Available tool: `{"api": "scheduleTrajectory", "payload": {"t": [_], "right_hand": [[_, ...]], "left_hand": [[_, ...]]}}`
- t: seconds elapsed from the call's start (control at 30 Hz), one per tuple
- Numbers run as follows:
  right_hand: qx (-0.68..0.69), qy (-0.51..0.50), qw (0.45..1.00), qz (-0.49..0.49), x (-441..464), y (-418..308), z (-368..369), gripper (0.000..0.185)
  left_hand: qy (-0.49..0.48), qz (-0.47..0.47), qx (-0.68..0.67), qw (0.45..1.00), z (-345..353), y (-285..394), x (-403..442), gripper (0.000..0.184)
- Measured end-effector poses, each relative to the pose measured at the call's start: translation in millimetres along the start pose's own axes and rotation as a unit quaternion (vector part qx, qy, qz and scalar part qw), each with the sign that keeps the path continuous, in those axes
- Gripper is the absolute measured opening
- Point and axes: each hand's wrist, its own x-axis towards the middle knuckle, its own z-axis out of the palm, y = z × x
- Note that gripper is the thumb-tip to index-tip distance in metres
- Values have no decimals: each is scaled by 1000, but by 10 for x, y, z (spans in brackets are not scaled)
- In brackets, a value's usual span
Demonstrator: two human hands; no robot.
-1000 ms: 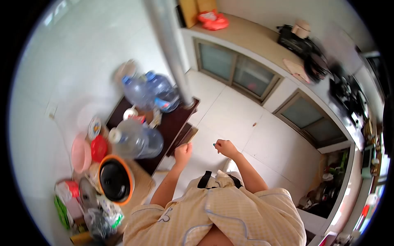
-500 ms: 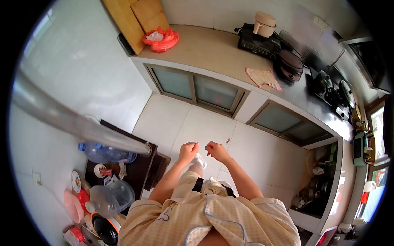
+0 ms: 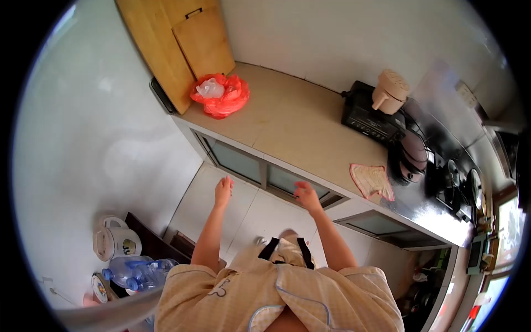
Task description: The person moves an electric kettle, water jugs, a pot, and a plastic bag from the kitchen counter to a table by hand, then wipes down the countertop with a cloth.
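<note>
My left hand [image 3: 223, 191] is raised in front of the glass-doored cabinet [image 3: 238, 157], its fingers curled together; whether anything small is inside cannot be made out. To its right, my right hand [image 3: 305, 195] is up before the cabinet too, fingers bent and partly apart, with nothing visible in them. The two hands do not touch each other. Beyond them runs the beige countertop [image 3: 293, 127]. A red plastic bag [image 3: 227, 99] with a whitish bag in it lies on the counter's left part.
Wooden boards [image 3: 204, 41] lean at the counter's left end. A black appliance [image 3: 368, 119] carries a beige pot [image 3: 390, 91]. A cloth [image 3: 371, 181] lies near the front edge. Bottles [image 3: 138, 271] and a white kettle [image 3: 117, 240] stand lower left.
The view has swung toward the counter, which now appears nearer. My hands have moved apart, and the table with bottles has shifted to the lower left.
</note>
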Motion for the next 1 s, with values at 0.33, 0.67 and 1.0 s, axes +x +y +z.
{"api": "scheduleTrajectory", "payload": {"t": [0.33,0.67,1.0], "right_hand": [[156,21,979,129,1798,-171,-113,38],[110,-17,983,146,3698,-1009,479,40],[-81,79,987,114,5252,-1018,1576,51]], "left_hand": [[41,-79,1,996,-187,145,1516,47],[90,-79,-164,979,-512,542,2728,60],[-44,-53,-388,919,-894,569,4435,68]]}}
